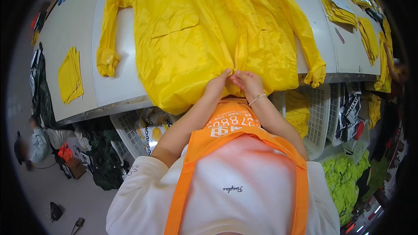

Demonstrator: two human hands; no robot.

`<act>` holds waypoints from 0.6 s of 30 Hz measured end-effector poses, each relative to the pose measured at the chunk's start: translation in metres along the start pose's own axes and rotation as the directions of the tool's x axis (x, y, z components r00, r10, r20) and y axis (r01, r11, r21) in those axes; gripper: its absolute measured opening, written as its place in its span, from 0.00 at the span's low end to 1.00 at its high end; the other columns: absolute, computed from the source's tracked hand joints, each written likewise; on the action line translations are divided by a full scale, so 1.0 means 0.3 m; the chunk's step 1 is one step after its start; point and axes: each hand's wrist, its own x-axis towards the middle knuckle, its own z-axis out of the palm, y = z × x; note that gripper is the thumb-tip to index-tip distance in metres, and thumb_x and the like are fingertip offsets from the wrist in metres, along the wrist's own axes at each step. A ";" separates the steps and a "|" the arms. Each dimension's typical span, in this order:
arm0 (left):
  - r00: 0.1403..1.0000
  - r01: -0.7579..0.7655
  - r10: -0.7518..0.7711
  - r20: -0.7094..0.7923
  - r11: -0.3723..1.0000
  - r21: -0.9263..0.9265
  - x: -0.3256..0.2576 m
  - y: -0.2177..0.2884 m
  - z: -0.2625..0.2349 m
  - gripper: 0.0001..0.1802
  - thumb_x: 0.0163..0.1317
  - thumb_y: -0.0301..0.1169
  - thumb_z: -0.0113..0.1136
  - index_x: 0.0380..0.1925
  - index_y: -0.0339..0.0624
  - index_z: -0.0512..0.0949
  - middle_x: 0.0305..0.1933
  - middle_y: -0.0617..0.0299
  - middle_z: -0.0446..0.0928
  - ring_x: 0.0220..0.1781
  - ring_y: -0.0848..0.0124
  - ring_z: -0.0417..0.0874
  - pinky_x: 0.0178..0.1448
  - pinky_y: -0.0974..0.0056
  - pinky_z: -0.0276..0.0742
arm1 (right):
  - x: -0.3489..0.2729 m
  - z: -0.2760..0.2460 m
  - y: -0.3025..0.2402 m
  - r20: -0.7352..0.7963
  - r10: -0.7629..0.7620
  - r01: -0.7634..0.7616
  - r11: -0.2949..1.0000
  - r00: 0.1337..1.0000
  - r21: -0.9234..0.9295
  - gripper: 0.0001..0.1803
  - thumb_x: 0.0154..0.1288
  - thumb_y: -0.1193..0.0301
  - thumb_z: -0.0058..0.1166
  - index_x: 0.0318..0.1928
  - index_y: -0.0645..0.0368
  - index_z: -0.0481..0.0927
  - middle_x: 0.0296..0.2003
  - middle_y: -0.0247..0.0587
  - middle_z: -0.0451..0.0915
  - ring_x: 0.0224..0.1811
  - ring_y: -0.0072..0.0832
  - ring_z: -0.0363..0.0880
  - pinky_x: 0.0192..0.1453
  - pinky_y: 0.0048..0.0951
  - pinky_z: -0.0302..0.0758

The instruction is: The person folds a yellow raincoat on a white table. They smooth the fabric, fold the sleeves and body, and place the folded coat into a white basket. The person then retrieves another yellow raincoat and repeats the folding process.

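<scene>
A yellow rain jacket (174, 56) lies spread on the table, its hem toward me and its sleeves out to both sides. The front zipper (234, 56) runs down the middle, parted in a narrow V above the hem. At its lower end my left hand (218, 82) pinches one edge of the zipper. My right hand (248, 82), with a bracelet at the wrist, pinches the other edge right beside it. The fingertips of both hands almost meet there. The small zipper parts between them are too small to make out.
The pale table (126, 30) has a metal front edge close to my waist. A folded yellow piece (70, 76) lies at the left; stacks of folded yellow garments (333, 6) and a pen (339, 35) are at the right. White plastic baskets (318, 117) stand below the edge.
</scene>
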 end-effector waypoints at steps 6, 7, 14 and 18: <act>0.999 -0.008 0.013 -0.050 0.994 0.109 -0.020 0.038 0.015 0.23 0.58 0.42 0.61 0.44 0.32 0.76 0.45 0.58 0.76 0.48 0.73 0.73 0.54 0.70 0.65 | 0.003 0.027 0.001 -0.008 -0.022 0.022 1.000 1.000 0.018 0.07 0.60 0.76 0.56 0.34 0.67 0.74 0.31 0.45 0.80 0.32 0.30 0.82 0.37 0.23 0.81; 0.997 -0.003 0.011 -0.072 0.993 0.116 -0.043 0.050 0.033 0.23 0.58 0.42 0.61 0.44 0.32 0.76 0.46 0.58 0.76 0.48 0.73 0.73 0.53 0.70 0.65 | -0.001 0.025 0.004 -0.014 -0.018 0.018 1.000 1.000 0.023 0.07 0.60 0.76 0.56 0.34 0.67 0.74 0.31 0.45 0.80 0.32 0.30 0.82 0.37 0.23 0.81; 0.996 0.041 -0.028 -0.086 0.987 0.155 -0.038 0.016 0.034 0.22 0.60 0.43 0.58 0.43 0.33 0.76 0.45 0.59 0.76 0.47 0.73 0.73 0.55 0.70 0.65 | -0.008 -0.003 0.014 -0.033 -0.011 0.012 1.000 0.999 0.022 0.07 0.60 0.75 0.57 0.35 0.67 0.75 0.32 0.43 0.80 0.32 0.29 0.82 0.36 0.23 0.80; 0.996 -0.064 0.053 0.069 0.982 0.179 0.001 -0.056 -0.023 0.21 0.61 0.42 0.57 0.44 0.35 0.77 0.44 0.60 0.77 0.46 0.75 0.74 0.52 0.71 0.68 | -0.008 -0.002 0.013 -0.061 0.025 -0.026 1.000 0.998 -0.015 0.07 0.59 0.74 0.58 0.34 0.64 0.76 0.30 0.41 0.80 0.30 0.27 0.81 0.34 0.22 0.79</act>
